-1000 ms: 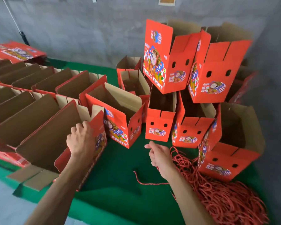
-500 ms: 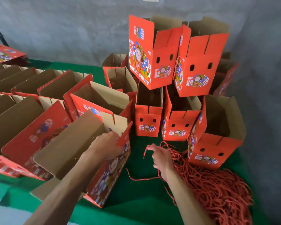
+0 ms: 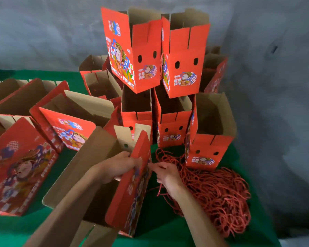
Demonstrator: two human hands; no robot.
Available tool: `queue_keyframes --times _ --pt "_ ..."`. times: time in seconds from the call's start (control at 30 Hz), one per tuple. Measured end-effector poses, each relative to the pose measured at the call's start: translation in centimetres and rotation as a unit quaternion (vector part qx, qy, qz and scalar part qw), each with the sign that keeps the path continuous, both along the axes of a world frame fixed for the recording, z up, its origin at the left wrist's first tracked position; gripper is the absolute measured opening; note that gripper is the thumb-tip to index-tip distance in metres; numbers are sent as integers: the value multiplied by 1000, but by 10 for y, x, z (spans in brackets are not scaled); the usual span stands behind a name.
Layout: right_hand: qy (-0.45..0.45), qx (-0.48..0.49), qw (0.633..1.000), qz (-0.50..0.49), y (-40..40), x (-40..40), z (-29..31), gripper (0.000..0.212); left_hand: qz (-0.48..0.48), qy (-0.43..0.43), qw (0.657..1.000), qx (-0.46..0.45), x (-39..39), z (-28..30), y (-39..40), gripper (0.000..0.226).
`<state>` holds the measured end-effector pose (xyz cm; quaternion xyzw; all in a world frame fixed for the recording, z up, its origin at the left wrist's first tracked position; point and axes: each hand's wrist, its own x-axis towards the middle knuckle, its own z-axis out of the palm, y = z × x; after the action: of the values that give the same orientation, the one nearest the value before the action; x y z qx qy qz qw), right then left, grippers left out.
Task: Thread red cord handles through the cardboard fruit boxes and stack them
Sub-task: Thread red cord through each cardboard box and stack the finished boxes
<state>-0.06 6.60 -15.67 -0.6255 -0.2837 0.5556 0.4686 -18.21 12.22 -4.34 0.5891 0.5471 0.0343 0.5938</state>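
A red cardboard fruit box (image 3: 127, 196) lies tilted on its side in front of me, its open brown inside facing up and left. My left hand (image 3: 118, 166) grips the top edge of its red side panel, fingers curled over the rim. My right hand (image 3: 166, 177) sits just right of that panel and pinches a red cord (image 3: 158, 190) that trails down and left. A big heap of red cords (image 3: 216, 191) lies on the green table to the right.
A stack of open red boxes (image 3: 157, 68) rises two tiers high behind the hands, with one more box (image 3: 207, 150) at the right. Rows of open boxes (image 3: 68, 125) fill the left. The green table cover (image 3: 168, 234) ends near me; a grey wall stands behind.
My left hand has pulled the box rightward and toward me, away from the left row. My right hand has brought the cord up against the box's side panel.
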Motion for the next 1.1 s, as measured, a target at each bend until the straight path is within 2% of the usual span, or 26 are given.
queue_keyframes --times 0.1,0.23,0.33,0.47,0.57,0.63,0.7,0.83,0.93,1.1 --pt "65 22 998 13 -13 7 -12 19 -5 -37 998 -47 2 -12 4 55" --pt "103 23 994 5 -25 11 -16 18 82 -63 992 -72 -5 -47 25 77" --pt "170 52 984 -17 -28 10 -14 24 127 -101 980 -113 -16 -72 35 77" --pt "230 53 972 5 -23 10 -6 29 158 -137 970 -127 -21 -90 42 59" --pt "217 46 975 -2 -22 10 -6 10 157 -168 969 -94 -23 -95 43 70" --pt "168 51 984 7 -21 11 -12 17 170 -168 965 -107 -23 -95 41 65" --pt "114 60 992 18 -22 10 -15 18 170 -174 960 -138 -27 -94 37 70" --pt "63 82 994 29 -17 3 -17 18 154 -198 955 -155 -30 -94 32 68" --pt "47 91 995 18 -10 0 -14 13 159 -212 951 -159 -32 -96 33 71" --pt "37 93 995 -15 4 -6 -11 17 150 -255 939 -174 -35 -97 33 64"
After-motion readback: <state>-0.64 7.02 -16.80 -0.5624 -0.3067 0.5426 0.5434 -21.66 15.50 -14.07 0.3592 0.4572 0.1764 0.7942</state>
